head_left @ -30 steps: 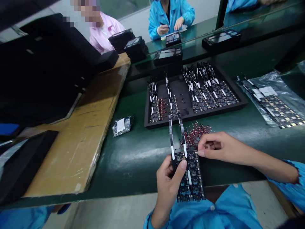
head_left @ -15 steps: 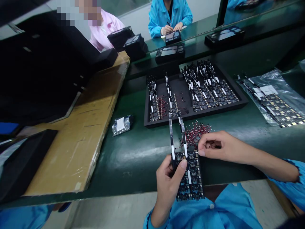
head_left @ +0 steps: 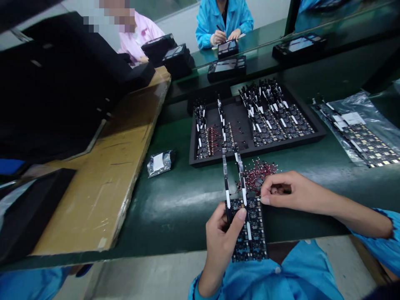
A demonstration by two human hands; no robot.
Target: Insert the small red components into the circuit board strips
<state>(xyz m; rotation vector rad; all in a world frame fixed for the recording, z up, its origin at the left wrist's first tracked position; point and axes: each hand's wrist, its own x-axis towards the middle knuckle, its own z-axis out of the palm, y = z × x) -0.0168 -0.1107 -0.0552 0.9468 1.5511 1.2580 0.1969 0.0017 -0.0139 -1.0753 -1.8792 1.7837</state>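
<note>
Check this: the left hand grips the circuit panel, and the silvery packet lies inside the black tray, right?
No: the head view shows the silvery packet on the green table, left of the tray. The left hand grips the circuit panel.

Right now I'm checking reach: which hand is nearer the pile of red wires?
Right: the right hand is beside the pile of red wires, at its near edge; the left hand is farther off, holding the circuit board.

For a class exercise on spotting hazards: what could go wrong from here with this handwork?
The circuit board in the left hand reaches past the edge of the table, so a slip might drop it. The heap of red wires lies close to the right hand, which could snag or scatter some.
</note>
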